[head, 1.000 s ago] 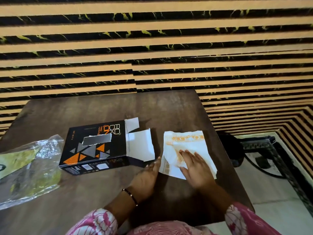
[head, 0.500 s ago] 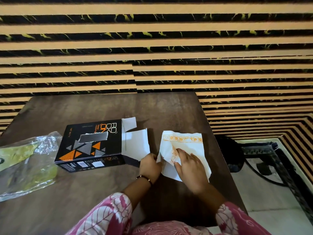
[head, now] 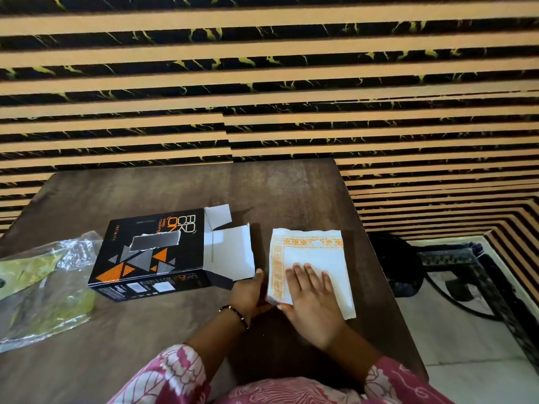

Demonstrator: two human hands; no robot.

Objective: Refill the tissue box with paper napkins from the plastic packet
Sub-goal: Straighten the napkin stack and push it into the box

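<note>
Folding step: right hand flat, pressing the napkin, left hand pinching its 7 o'clock corner; next, slide it into the tissue box open at 9 o'clock.

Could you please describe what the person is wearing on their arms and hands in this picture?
Both arms wear loose pink sleeves printed with white leaf-like patterns, ending short of the wrists. The left hand has a thin dark bracelet with a small gold-coloured bead at its wrist. The right hand is bare, without visible rings.
</note>
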